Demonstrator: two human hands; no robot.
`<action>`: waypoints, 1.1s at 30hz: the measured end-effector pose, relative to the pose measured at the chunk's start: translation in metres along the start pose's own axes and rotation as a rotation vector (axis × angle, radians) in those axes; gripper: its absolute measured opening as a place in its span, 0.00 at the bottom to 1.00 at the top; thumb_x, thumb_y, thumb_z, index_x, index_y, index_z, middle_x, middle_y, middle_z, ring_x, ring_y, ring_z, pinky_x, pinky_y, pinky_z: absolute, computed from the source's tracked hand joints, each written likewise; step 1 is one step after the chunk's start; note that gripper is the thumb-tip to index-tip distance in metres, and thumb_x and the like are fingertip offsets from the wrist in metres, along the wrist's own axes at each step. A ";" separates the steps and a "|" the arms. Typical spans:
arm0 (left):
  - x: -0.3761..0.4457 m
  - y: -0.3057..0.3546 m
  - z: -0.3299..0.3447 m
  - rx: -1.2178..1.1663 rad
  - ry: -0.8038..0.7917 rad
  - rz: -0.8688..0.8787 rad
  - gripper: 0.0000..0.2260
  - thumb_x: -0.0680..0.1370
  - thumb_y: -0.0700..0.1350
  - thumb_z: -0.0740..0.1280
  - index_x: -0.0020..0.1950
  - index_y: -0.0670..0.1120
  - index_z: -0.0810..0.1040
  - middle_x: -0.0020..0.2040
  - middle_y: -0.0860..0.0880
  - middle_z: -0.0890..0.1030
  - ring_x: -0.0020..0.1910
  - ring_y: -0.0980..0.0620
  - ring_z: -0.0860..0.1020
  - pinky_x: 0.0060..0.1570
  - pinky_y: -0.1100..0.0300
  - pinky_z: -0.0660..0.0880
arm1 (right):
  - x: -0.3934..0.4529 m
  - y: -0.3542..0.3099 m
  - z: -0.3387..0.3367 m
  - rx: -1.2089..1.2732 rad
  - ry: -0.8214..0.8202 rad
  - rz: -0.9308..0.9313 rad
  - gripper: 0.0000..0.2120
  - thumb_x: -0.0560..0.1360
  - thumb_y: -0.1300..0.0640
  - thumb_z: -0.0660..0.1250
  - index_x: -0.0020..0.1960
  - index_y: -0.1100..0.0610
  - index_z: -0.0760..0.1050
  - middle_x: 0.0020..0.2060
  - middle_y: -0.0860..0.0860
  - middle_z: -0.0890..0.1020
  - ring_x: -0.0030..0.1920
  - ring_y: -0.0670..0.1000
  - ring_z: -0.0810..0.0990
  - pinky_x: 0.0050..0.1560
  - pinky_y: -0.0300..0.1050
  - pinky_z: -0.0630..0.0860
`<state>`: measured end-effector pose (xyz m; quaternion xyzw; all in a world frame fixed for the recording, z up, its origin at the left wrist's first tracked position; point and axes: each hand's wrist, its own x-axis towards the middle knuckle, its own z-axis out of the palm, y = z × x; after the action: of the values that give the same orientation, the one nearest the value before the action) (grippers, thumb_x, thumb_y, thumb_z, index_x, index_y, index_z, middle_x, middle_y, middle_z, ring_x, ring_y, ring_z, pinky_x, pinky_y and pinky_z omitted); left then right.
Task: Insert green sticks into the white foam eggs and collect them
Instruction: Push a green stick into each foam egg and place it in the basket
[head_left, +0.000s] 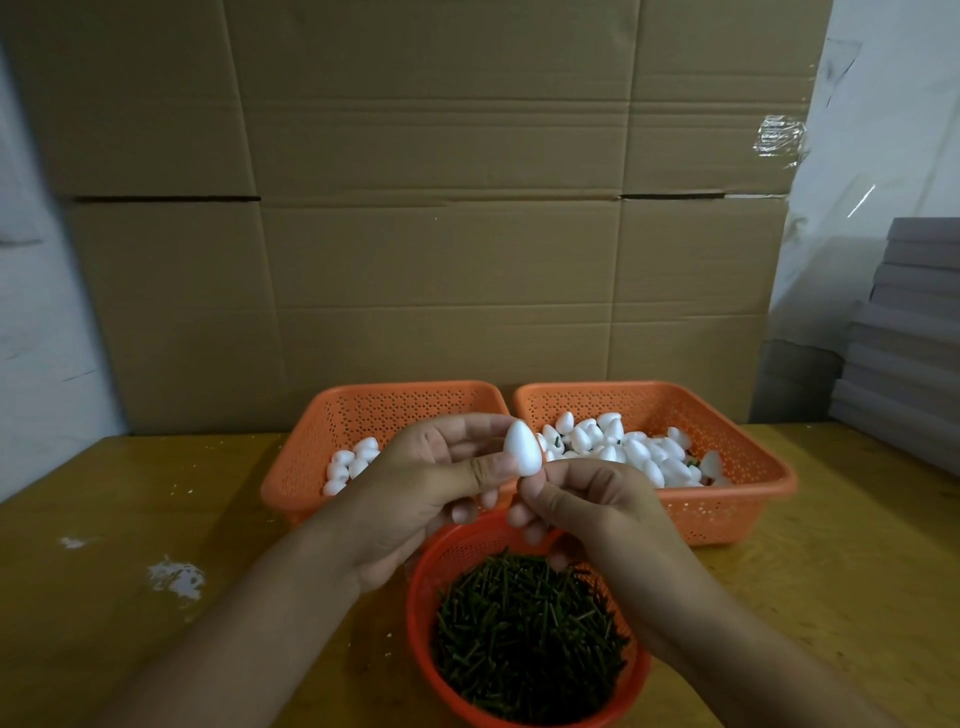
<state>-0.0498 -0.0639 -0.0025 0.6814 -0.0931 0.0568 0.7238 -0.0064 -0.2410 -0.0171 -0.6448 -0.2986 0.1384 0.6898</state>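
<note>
My left hand (441, 478) pinches a white foam egg (523, 448) between thumb and fingers, pointed end up, above the baskets. My right hand (587, 499) has its fingertips curled together right under the egg's blunt end; whatever they pinch is hidden. Below both hands a round red basket (421, 597) holds a heap of green sticks (524, 639). Behind, the left orange basket (311, 452) holds several plain foam eggs (350, 465). The right orange basket (737, 493) holds a bigger pile of eggs (623, 447), with green stick ends showing among them.
All three baskets stand on a yellowish wooden table (156, 519) with white foam crumbs (174, 574) on its left side. A wall of flattened cardboard (441, 208) rises just behind the baskets. Stacked grey boards (909, 338) sit at the right edge.
</note>
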 end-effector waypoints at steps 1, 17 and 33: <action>0.000 0.000 0.000 -0.009 -0.007 -0.007 0.15 0.69 0.47 0.77 0.55 0.48 0.85 0.49 0.42 0.83 0.33 0.58 0.76 0.28 0.68 0.69 | 0.000 0.000 0.000 0.012 -0.020 0.013 0.13 0.79 0.60 0.66 0.38 0.55 0.83 0.35 0.52 0.84 0.33 0.45 0.78 0.31 0.36 0.72; -0.001 0.001 0.002 -0.034 0.068 0.023 0.15 0.70 0.44 0.78 0.56 0.52 0.84 0.50 0.48 0.85 0.37 0.56 0.79 0.32 0.66 0.74 | -0.001 -0.002 0.004 0.075 0.049 0.005 0.07 0.70 0.50 0.71 0.38 0.52 0.84 0.36 0.51 0.85 0.33 0.44 0.78 0.30 0.35 0.72; 0.002 -0.002 0.005 0.106 0.190 0.125 0.13 0.71 0.52 0.73 0.55 0.55 0.83 0.51 0.49 0.85 0.38 0.56 0.80 0.32 0.65 0.74 | 0.002 0.000 0.000 0.097 0.076 0.030 0.09 0.77 0.58 0.68 0.39 0.56 0.82 0.34 0.51 0.83 0.32 0.44 0.77 0.28 0.35 0.71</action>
<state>-0.0479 -0.0689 -0.0038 0.7033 -0.0632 0.1710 0.6872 -0.0049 -0.2394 -0.0170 -0.6197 -0.2558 0.1384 0.7289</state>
